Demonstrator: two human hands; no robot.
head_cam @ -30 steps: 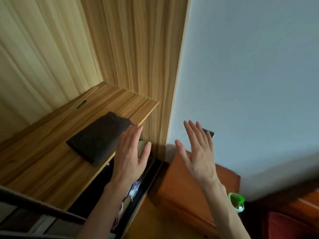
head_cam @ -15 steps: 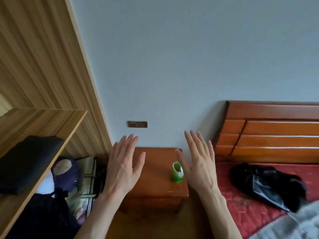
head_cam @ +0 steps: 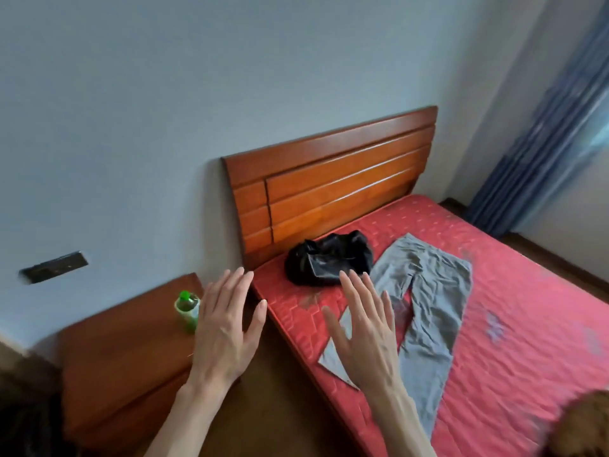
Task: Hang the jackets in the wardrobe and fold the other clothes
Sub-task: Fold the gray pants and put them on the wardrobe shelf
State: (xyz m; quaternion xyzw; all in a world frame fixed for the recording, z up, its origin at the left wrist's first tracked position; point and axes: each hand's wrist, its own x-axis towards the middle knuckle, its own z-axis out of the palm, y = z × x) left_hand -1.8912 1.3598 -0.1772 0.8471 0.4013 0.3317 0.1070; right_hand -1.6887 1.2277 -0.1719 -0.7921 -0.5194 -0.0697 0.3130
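Grey trousers point(head_cam: 428, 311) lie spread flat on the red mattress point(head_cam: 514, 324), legs pointing toward me. A crumpled black shiny jacket point(head_cam: 326, 258) sits near the headboard, just left of the trousers' waist. My left hand point(head_cam: 224, 328) is raised with straight spread fingers over the gap between nightstand and bed, holding nothing. My right hand point(head_cam: 362, 331) is raised the same way, in front of the near trouser leg and the jacket, and holds nothing.
A wooden nightstand point(head_cam: 125, 351) with a green-capped bottle point(head_cam: 188, 308) stands left of the bed. The wooden headboard point(head_cam: 333, 179) meets the grey wall. Blue curtains point(head_cam: 553, 133) hang at the far right. A brown fuzzy item point(head_cam: 583, 427) shows at the bottom right corner.
The view has swung right, from the wardrobe shelf with the folded dark garment to the bed. Both hands stay raised and empty in front of me.
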